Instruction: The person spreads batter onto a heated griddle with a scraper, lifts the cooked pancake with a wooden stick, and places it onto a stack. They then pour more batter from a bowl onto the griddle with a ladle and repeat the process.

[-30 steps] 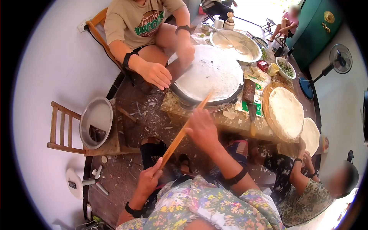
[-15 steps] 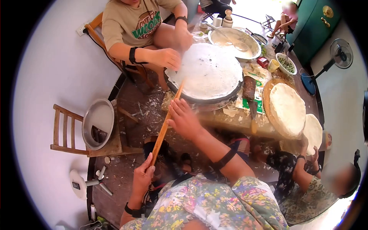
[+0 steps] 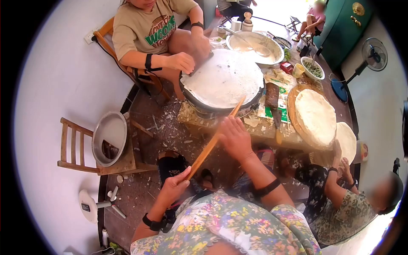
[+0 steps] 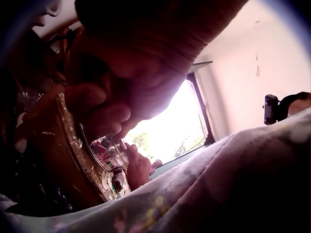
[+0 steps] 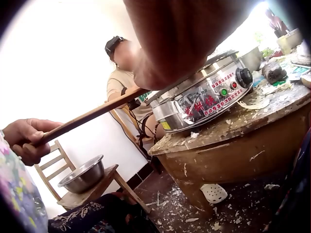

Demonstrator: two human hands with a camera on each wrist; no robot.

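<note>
Left of the griddle, a seated person reaches to the edge of the white sheet on it; pulling there while the wooden stick pushes could tear it. The left hand is clamped round the stick's lower end; dropping that end would likely tip the point up into the sheet. The right hand holds the stick further along and could burn if it slips against the griddle, should that be hot. The stick's tip is at the griddle's near edge; whether under the sheet, I cannot tell.

There is one chair, one metal basin on it, one stick, one griddle, one sheet; then, on the worktop, one basin of pale mixture, one scraper, one round board bearing pale rounds stacked too closely to count, and one bowl of greens.
</note>
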